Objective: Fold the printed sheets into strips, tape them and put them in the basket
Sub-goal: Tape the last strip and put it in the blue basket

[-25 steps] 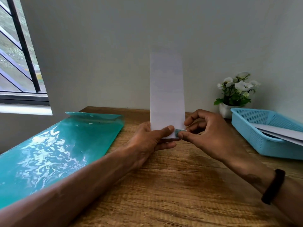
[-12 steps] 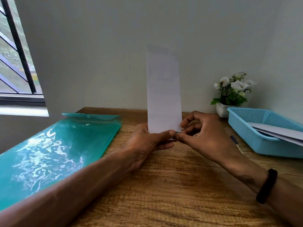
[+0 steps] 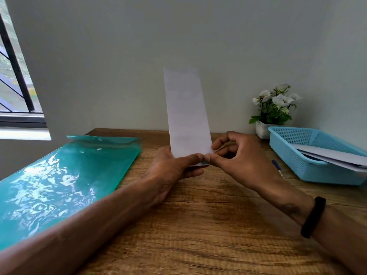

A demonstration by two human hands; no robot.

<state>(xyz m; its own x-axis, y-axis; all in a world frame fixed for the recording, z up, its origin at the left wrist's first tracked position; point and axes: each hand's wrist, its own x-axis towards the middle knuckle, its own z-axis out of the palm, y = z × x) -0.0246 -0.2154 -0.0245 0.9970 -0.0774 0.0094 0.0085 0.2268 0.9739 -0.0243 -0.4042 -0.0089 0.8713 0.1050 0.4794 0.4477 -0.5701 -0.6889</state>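
At the far left of the frame we see a window [image 3: 14, 76] with dark bars, and below it a glossy teal plastic folder [image 3: 65, 181] lying flat on the wooden desk [image 3: 208, 231]; its far edge reaches almost to the wall and its right edge stops just left of our left hand [image 3: 174, 171]. That hand grips the bottom of the folded paper strip [image 3: 186, 114], thumb across the front and the other fingers curled behind, so the strip stands upright in the centre of the frame with its top edge against the pale wall. Our right hand [image 3: 238, 157] meets it at the strip's lower right corner, thumb and forefinger pinching that corner where a small dark bit shows, which we cannot identify; the remaining fingers are bent loosely above. A black band [image 3: 313, 217] circles the right wrist. Bare wood lies open below both forearms, toward the bottom edge of the frame. Right of the hand a pen [image 3: 278, 167] rests on the desk, just beside the light blue basket [image 3: 294, 151], which holds folded white sheets [image 3: 333, 155] overhanging its near rim. Behind the basket's left corner stands a small white pot of white flowers [image 3: 276, 108] against the wall.
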